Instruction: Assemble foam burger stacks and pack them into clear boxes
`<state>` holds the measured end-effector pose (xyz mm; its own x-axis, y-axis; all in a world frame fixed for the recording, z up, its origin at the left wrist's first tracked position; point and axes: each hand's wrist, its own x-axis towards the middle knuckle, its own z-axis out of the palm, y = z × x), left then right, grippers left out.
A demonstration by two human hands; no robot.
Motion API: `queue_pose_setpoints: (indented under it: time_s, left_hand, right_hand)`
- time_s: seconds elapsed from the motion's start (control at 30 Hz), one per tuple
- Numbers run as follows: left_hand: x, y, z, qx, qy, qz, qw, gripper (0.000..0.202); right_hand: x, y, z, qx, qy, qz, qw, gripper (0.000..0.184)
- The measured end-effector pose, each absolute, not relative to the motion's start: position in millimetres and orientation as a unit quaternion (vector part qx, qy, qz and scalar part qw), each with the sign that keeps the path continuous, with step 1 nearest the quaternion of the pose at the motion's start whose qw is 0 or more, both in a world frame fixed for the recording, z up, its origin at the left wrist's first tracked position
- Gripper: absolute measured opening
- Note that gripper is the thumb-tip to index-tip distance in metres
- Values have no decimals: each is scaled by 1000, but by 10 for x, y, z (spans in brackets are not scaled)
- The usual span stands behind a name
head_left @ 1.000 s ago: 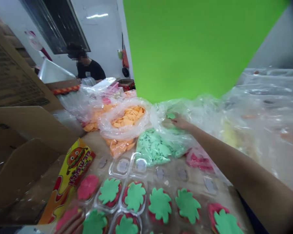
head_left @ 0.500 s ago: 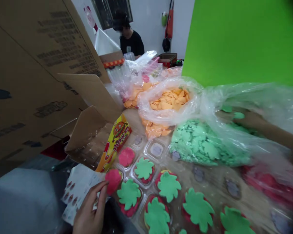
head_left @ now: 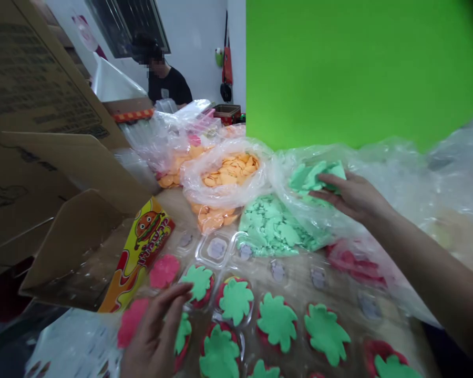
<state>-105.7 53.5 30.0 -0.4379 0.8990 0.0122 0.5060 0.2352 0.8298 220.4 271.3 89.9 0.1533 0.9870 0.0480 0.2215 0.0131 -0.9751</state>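
Head view, right hand (head_left: 349,197) curled around flat green leaf-shaped pieces (head_left: 315,176) in a clear plastic bag (head_left: 394,173), left hand (head_left: 155,336) open, fingers spread beside red rounds topped with green leaf shapes (head_left: 236,301) in clear plastic trays (head_left: 216,249) on the wooden counter (head_left: 173,207)

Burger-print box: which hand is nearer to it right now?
Left hand: nearer, just below the burger-print box. Right hand: farther, off to the box's right, at the clear bag of green cutouts.
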Motion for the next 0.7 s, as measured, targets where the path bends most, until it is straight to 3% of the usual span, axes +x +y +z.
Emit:
queue_pose_setpoints:
  time_s: [0.1, 0.23, 0.3, 0.4, 0.5, 0.6, 0.7]
  left_hand:
    - [-563, 786, 555, 460, 655, 471, 370, 34]
    - [-182, 1002, 717, 430, 526, 507, 531, 45]
    - [-140, 1020, 709, 391, 488, 509, 591, 40]
    - [-150, 950, 650, 309, 445, 510, 668, 29]
    - [-216, 872, 606, 235, 413, 500, 724, 33]
    - [-481, 915, 572, 248, 482, 539, 645, 37]
    - [-999, 1088, 499, 307, 593, 614, 421, 44]
  right_hand:
    - [1928, 2128, 1039, -537, -462, 546, 447, 12]
    - [1658, 1480, 1068, -474, -390, 680, 401, 19]
    - [1599, 1290, 1057, -431, -322, 750, 385, 24]
    - [1566, 1139, 1029, -405, -260, 791, 378, 29]
    - [1555, 1071, 969, -427, -250, 783, 377, 25]
    - [1577, 1045, 863, -461, -246, 761, 385, 22]
    - [1642, 1039, 745, -501, -242, 746, 367, 22]
